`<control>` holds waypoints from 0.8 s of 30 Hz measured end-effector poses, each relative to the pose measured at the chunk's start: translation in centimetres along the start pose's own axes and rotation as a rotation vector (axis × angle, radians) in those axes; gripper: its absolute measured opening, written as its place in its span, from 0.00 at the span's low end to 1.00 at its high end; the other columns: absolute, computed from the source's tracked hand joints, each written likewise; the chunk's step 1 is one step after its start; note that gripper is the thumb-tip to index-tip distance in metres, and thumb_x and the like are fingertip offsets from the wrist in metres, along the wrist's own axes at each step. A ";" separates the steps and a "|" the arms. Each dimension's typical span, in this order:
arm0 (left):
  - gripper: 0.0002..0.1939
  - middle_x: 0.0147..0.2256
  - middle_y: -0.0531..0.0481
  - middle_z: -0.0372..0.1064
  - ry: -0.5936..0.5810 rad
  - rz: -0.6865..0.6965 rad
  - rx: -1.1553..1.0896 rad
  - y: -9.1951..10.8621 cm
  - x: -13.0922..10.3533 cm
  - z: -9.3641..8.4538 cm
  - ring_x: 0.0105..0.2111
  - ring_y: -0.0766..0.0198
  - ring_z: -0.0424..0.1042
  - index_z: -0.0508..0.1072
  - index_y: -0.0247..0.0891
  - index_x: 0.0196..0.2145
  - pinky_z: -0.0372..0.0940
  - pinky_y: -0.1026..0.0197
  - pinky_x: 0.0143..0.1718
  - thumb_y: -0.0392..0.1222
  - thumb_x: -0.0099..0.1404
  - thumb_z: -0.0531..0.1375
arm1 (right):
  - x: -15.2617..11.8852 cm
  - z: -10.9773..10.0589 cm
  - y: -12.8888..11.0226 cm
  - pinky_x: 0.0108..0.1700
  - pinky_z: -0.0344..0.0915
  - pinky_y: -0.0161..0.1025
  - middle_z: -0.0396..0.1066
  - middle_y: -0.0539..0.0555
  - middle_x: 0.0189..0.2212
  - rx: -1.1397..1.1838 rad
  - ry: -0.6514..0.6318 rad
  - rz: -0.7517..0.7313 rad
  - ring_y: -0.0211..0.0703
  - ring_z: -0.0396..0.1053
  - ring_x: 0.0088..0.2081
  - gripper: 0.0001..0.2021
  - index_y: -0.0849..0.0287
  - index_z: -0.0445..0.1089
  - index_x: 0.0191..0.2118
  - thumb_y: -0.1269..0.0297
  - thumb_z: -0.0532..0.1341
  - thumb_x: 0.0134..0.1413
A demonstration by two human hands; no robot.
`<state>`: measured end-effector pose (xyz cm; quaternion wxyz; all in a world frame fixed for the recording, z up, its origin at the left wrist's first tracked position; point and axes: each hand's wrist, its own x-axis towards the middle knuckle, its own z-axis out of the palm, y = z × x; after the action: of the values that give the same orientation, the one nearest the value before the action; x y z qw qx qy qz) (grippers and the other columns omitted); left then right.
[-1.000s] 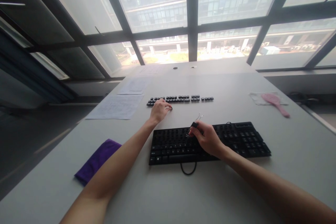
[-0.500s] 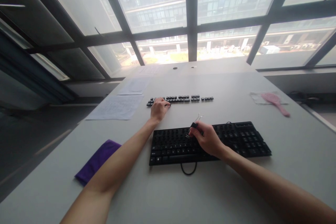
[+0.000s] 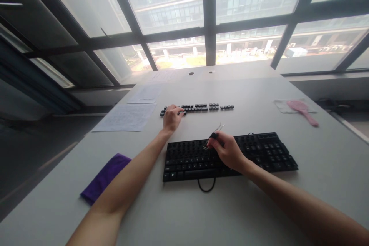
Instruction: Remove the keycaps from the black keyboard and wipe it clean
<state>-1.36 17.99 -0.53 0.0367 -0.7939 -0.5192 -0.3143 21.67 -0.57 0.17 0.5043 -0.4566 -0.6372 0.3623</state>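
Spreading before us, the white desk (image 3: 184, 215) carries everything in reach. The black keyboard (image 3: 184, 166) lies nearest, square to us, presumably so that its rows face our arms; many upper keys look bare, and a cable loop (image 3: 206, 191) pokes out beneath. Papers (image 3: 122, 118) lie off to the left, with a purple cloth (image 3: 106, 175) closer in, both probably set aside to free the middle. Our right hand (image 3: 227, 150) is over the keyboard, fingers closed around a slanting wire tool (image 3: 214, 135), gripped about its black middle, which seems to leave both wire ends free. Our left hand (image 3: 172, 119) is at the left end of the loose keycaps (image 3: 201, 109), thumb and finger narrowed beside one; we cannot tell whether it is pinched. Those caps sit in grouped rows beyond the keyboard, perhaps to preserve their order.
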 end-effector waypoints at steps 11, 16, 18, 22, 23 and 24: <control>0.09 0.37 0.48 0.72 -0.268 0.130 -0.128 8.7 -6.4 -6.7 0.40 0.58 0.70 0.78 0.39 0.37 0.65 0.56 0.46 0.37 0.68 0.56 | 0.3 0.1 0.9 0.36 0.65 0.40 0.73 0.52 0.27 0.124 0.177 0.026 0.44 0.71 0.31 0.08 0.58 0.69 0.32 0.62 0.59 0.62; 0.09 0.36 0.48 0.71 -0.347 0.131 -0.159 12.4 -10.2 -7.4 0.40 0.59 0.69 0.76 0.40 0.37 0.65 0.58 0.42 0.38 0.70 0.55 | 0.2 -0.6 -0.1 0.36 0.63 0.39 0.72 0.52 0.27 -0.046 0.097 -0.021 0.43 0.69 0.31 0.09 0.58 0.69 0.31 0.64 0.57 0.63; 0.09 0.37 0.48 0.71 -0.335 0.122 -0.179 12.5 -10.8 -7.0 0.40 0.59 0.69 0.75 0.40 0.38 0.65 0.58 0.43 0.37 0.70 0.55 | 0.1 -1.0 -0.2 0.35 0.62 0.39 0.71 0.51 0.25 -0.106 0.067 -0.026 0.42 0.68 0.29 0.09 0.59 0.69 0.31 0.65 0.57 0.63; 0.08 0.37 0.48 0.71 -0.325 0.135 -0.212 12.1 -11.3 -6.1 0.40 0.58 0.69 0.75 0.41 0.39 0.65 0.57 0.44 0.37 0.69 0.56 | 0.0 -1.4 -0.1 0.34 0.61 0.38 0.70 0.50 0.25 -0.167 0.002 -0.074 0.41 0.66 0.29 0.08 0.58 0.69 0.32 0.67 0.56 0.63; 0.08 0.36 0.48 0.71 -0.326 0.142 -0.214 12.0 -11.4 -5.9 0.40 0.58 0.69 0.75 0.42 0.39 0.65 0.57 0.43 0.37 0.69 0.56 | 0.0 -1.4 -0.1 0.34 0.61 0.38 0.70 0.51 0.26 -0.179 -0.008 -0.091 0.42 0.66 0.30 0.08 0.58 0.68 0.32 0.67 0.56 0.63; 0.08 0.36 0.48 0.71 -0.327 0.151 -0.214 12.0 -11.5 -5.8 0.40 0.58 0.69 0.75 0.42 0.39 0.65 0.57 0.43 0.37 0.69 0.56 | 0.1 -1.4 0.0 0.35 0.60 0.38 0.70 0.51 0.27 -0.190 -0.015 -0.105 0.42 0.65 0.30 0.08 0.58 0.68 0.32 0.67 0.56 0.62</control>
<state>3.07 1.07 1.20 -0.1091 -0.8704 -0.4209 -0.2310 23.06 -0.52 0.56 0.4721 -0.4658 -0.6954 0.2767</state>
